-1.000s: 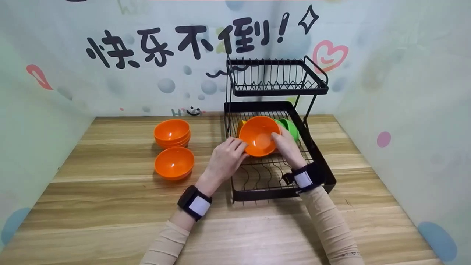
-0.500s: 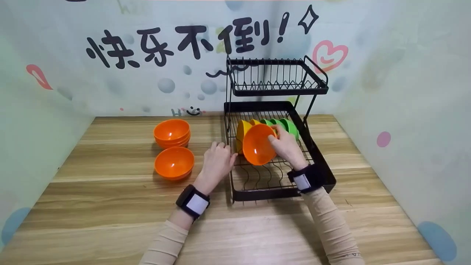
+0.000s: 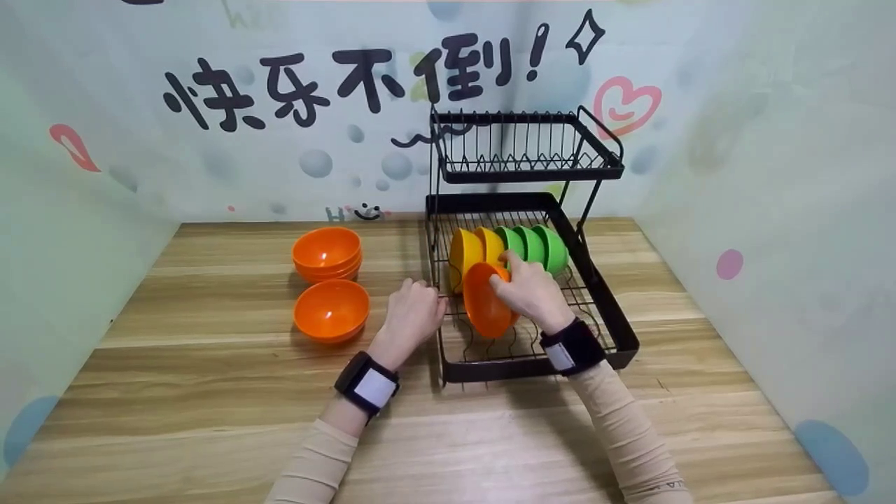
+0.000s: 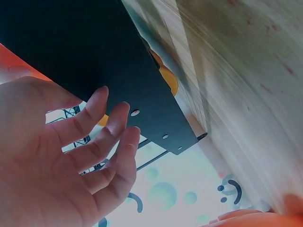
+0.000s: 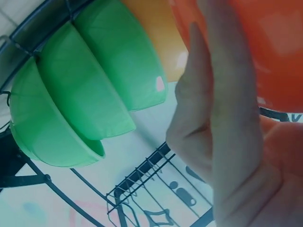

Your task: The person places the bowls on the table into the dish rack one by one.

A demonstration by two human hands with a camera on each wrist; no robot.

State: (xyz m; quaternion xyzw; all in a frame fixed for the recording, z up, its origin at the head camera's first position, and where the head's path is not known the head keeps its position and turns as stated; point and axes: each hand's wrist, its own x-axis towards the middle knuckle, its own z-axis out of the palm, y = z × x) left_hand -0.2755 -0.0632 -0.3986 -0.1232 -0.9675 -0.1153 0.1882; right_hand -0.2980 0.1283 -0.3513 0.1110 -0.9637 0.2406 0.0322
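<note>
Right grip point(image 3: 532, 290): although the orange bowl point(image 3: 484, 308) hides some fingers, clamped on its rim.
Orange bowl: tilted over the dish rack's point(image 3: 500, 371) left half, partly covering yellow bowls point(image 3: 466, 248); wire contact hard to judge.
Left grip point(image 3: 413, 311): fingers loosely bent, apart, at the rack's left.

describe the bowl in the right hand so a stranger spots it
A black two-tier rack stands on the table. Over its lower tier, the right hand holds a tilted bowl. It alone there is orange: the yellow bowls and green bowls stand behind it, and the other orange bowls sit left of the rack.
</note>
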